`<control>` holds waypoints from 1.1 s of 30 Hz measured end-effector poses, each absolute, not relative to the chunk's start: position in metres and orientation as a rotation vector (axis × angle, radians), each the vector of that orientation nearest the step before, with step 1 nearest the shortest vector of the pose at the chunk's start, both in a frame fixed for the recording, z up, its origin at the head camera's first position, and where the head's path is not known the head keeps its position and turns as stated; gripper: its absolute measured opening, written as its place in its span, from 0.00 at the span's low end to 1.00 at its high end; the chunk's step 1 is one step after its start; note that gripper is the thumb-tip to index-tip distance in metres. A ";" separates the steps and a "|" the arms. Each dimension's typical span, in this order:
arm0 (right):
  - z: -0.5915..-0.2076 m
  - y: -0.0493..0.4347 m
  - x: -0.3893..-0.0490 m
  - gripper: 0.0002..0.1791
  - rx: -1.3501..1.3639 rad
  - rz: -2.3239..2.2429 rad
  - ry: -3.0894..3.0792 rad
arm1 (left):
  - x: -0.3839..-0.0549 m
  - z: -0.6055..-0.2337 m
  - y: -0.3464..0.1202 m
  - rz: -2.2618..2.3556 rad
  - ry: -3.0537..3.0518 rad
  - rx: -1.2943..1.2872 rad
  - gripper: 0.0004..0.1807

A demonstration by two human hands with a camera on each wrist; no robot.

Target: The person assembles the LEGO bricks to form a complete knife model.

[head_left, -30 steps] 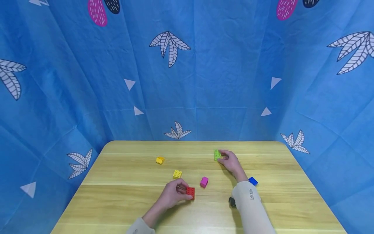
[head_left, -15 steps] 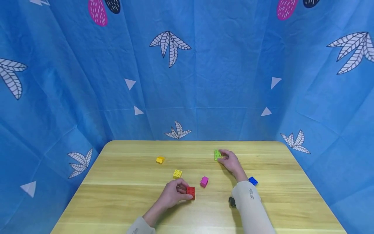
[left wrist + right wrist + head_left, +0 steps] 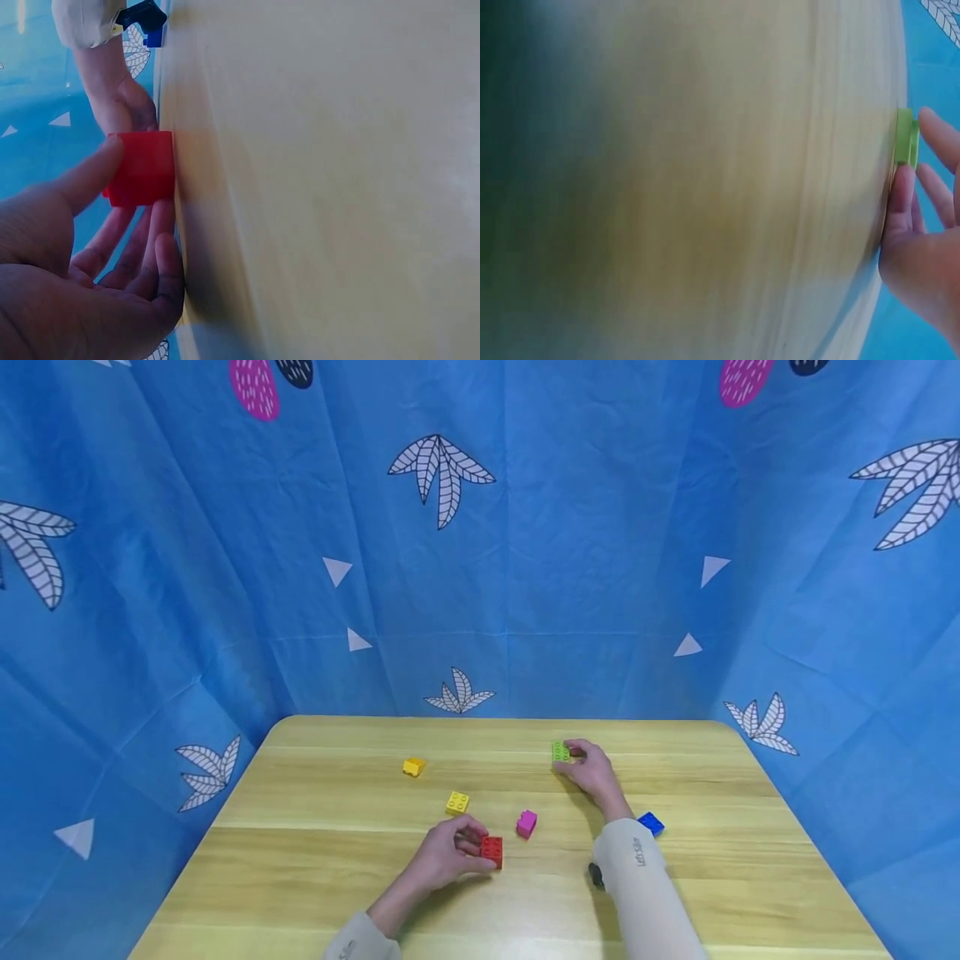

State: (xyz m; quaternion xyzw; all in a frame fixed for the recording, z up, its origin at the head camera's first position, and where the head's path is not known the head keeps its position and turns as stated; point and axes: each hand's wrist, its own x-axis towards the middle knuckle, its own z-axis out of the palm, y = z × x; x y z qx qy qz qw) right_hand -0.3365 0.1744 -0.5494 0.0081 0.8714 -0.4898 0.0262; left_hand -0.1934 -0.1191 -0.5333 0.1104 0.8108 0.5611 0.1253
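Observation:
In the head view my left hand [image 3: 442,857] holds a red toy brick [image 3: 491,850] with studs, thumb on its near side and fingers on the far side. The left wrist view shows the red brick's smooth face [image 3: 146,169] at the table's surface; I cannot tell whether it touches. Farther back, my right hand [image 3: 595,772] pinches a flat light-green brick [image 3: 560,752] lying on the table. The right wrist view has the thumb against one end of the green brick [image 3: 904,136] and the index finger by the other.
On the wooden table [image 3: 300,877] lie a yellow studded brick [image 3: 457,802], an orange-yellow brick [image 3: 413,767], a magenta brick [image 3: 527,823] and a blue brick [image 3: 651,824] beside the right sleeve. A black object [image 3: 596,874] shows at that sleeve. A blue patterned curtain [image 3: 585,568] surrounds the table.
The head view has shifted slightly. My right thumb now covers a bit more of the green brick's near end. The left hand keeps its hold on the red brick.

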 end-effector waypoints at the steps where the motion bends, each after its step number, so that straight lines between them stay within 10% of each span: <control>1: -0.549 0.173 -0.337 0.33 0.040 -1.514 2.699 | -0.194 -0.533 -0.119 1.629 2.365 0.322 0.24; 33: -0.542 0.171 -0.335 0.29 -0.029 -1.456 2.706 | -0.193 -0.537 -0.121 1.661 2.364 0.331 0.19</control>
